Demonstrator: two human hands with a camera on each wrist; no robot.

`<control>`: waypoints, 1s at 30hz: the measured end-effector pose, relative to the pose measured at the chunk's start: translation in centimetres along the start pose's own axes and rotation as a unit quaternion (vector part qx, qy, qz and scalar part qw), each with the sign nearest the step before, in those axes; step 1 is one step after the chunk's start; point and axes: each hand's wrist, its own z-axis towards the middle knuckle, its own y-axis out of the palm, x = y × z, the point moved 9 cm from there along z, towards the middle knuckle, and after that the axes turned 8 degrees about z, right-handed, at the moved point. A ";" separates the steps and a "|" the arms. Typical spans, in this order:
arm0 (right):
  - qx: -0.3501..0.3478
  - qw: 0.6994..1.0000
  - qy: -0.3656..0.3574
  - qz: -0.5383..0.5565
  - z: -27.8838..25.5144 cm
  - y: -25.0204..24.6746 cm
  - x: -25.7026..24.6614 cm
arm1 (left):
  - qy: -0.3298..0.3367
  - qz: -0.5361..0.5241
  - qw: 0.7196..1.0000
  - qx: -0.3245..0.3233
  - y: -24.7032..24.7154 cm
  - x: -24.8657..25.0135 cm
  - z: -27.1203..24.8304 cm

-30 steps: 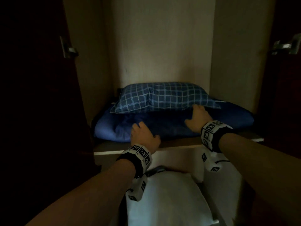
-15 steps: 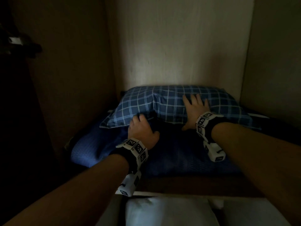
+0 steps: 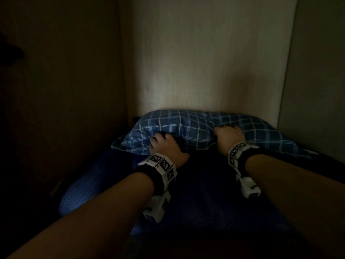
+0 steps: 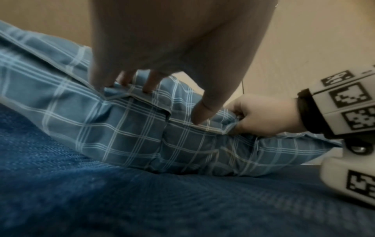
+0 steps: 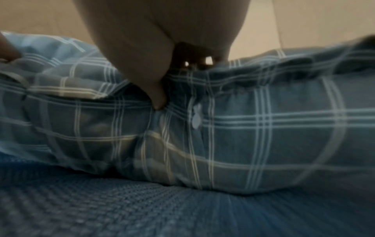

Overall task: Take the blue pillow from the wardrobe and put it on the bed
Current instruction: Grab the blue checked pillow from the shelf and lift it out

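The blue checked pillow [image 3: 188, 126] lies at the back of the wardrobe shelf on a dark blue folded blanket [image 3: 205, 193]. My left hand [image 3: 163, 142] grips the pillow's front edge at its left half, fingers curled into the cloth. My right hand [image 3: 228, 134] grips the pillow near its middle, fingers dug into the top and thumb at the front. In the left wrist view my left hand [image 4: 154, 89] pinches the pillow [image 4: 125, 133] along its seam, and my right hand [image 4: 261, 118] bunches the cloth. The right wrist view, blurred, shows my right hand [image 5: 172, 77] pressed into the pillow [image 5: 253, 128].
The wardrobe's pale back wall [image 3: 214, 62] stands just behind the pillow. Side walls [image 3: 65, 90] close in on the left and right [image 3: 317, 81]. The blanket fills the shelf below my forearms. The space is dim.
The view has moved closer into the wardrobe. Both hands went from lying on the blanket and pillow to gripping the pillow, whose middle is now dented and bunched.
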 end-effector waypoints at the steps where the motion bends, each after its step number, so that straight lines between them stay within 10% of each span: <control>1: 0.012 1.000 0.001 0.010 -0.3 -0.4 0.1 | -0.003 -0.001 1.000 0.013 -0.3 0.1 0.0; 9: 0.175 0.977 -0.032 0.119 -5.5 -8.1 -0.5 | 0.189 0.045 0.968 0.162 -5.1 4.0 -2.6; 18: 0.229 0.961 -0.058 0.147 -15.1 -15.0 -0.1 | 0.244 0.093 0.932 0.250 -10.3 5.8 -10.3; 30: 0.260 0.966 0.016 0.000 -31.0 -25.8 -3.5 | 0.327 -0.155 0.876 0.320 -20.2 6.1 -23.6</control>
